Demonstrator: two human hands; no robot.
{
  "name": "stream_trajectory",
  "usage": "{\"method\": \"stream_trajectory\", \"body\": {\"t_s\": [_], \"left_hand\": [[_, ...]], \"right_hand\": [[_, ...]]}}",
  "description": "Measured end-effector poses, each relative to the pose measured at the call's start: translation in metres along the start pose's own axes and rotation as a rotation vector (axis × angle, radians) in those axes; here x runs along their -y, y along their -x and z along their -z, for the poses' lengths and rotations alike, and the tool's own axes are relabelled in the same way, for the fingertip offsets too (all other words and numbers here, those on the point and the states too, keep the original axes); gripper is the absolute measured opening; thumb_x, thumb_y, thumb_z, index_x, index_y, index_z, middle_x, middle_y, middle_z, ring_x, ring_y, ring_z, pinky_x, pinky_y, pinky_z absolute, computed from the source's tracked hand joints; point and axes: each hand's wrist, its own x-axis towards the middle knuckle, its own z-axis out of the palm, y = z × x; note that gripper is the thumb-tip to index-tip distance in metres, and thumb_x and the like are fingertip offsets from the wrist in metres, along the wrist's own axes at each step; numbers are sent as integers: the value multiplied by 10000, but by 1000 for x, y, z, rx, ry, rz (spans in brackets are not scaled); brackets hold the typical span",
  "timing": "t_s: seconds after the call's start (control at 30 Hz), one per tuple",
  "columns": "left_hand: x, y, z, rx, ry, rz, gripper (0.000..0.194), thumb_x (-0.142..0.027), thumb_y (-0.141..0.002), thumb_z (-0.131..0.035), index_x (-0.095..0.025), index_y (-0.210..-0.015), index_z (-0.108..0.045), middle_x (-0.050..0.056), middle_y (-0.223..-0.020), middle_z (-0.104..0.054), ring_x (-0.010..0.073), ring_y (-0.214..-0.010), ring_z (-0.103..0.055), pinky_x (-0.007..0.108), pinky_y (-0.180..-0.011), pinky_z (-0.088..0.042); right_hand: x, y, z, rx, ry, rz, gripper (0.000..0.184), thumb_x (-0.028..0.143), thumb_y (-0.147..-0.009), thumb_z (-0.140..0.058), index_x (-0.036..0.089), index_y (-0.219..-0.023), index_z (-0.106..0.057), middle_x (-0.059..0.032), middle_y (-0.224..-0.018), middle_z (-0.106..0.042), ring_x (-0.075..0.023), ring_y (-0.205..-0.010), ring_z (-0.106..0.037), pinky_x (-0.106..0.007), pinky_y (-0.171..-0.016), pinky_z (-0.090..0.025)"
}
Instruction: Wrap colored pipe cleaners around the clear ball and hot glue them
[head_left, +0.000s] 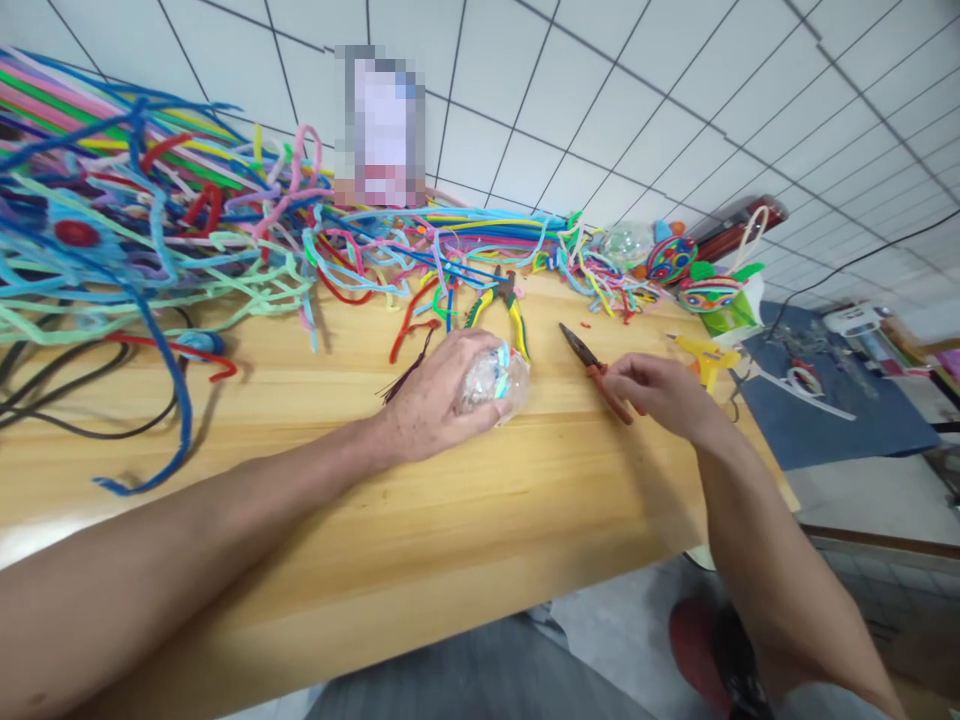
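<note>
My left hand (439,400) wraps around a clear, rounded plastic piece (491,380) with shiny iridescent bits, just above the wooden table. My fingers hide part of it. To the right, my right hand (652,390) has its fingers curled at the orange handles of long-nose pliers (592,365), whose dark jaws point away and to the left. Behind my left hand lie yellow-and-green handled pliers (517,320), their handles spread. A dark tassel (409,370) lies beside that hand, next to a bent red pipe cleaner (405,330).
A tangled heap of pipe cleaners (150,230) fills the left and back of the table (450,550). A yellow glue gun (705,360) lies at the right, near decorated colourful balls (671,258). Black cable (90,430) loops at the left. A blue surface (810,410) adjoins at the right.
</note>
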Motion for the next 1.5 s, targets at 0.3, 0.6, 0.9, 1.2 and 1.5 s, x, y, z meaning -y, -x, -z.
{"method": "stream_trajectory", "body": {"t_s": [0.3, 0.6, 0.9, 1.2, 1.5], "left_hand": [[2, -1, -1, -13, 9, -28, 551, -335, -954, -662, -239, -1442, -424, 161, -1415, -585, 327, -1352, -576, 544, -1147, -495], [2, -1, 0, -4, 8, -33, 565, -321, -945, -673, -228, -1443, -424, 173, -1414, -578, 326, -1338, -579, 531, -1137, -501], [0, -2, 0, -23, 20, -25, 528, -346, -965, -649, -228, -1434, -435, 162, -1407, -583, 321, -1347, -578, 525, -1148, -498], [0, -1, 1, -10, 7, -23, 535, -368, -972, -652, -223, -1435, -427, 173, -1417, -575, 327, -1353, -573, 547, -1145, -501], [2, -1, 0, 0, -1, -21, 569, -354, -958, -665, -235, -1456, -417, 169, -1434, -572, 330, -1362, -571, 551, -1150, -496]], "right_hand": [[-9, -137, -22, -162, 361, 336, 173, 243, -883, -606, 236, -869, -779, -71, -924, -797, -261, -891, -701, -385, -837, -513], [-40, -138, -31, -155, 336, 409, 286, 326, -959, -567, 235, -1006, -835, -116, -1067, -809, -315, -1078, -724, -498, -1027, -536], [-17, -110, -8, -88, 39, 214, 314, 363, -911, -603, 218, -1091, -816, -74, -1047, -817, -259, -957, -743, -424, -879, -585], [-35, -67, -11, 13, 515, 358, 253, 325, -896, -668, 241, -1106, -781, -114, -1086, -738, -297, -998, -703, -442, -877, -571], [-9, -90, -16, -57, 455, 309, 193, 291, -938, -571, 225, -896, -747, -95, -951, -772, -263, -884, -695, -389, -795, -520]]}}
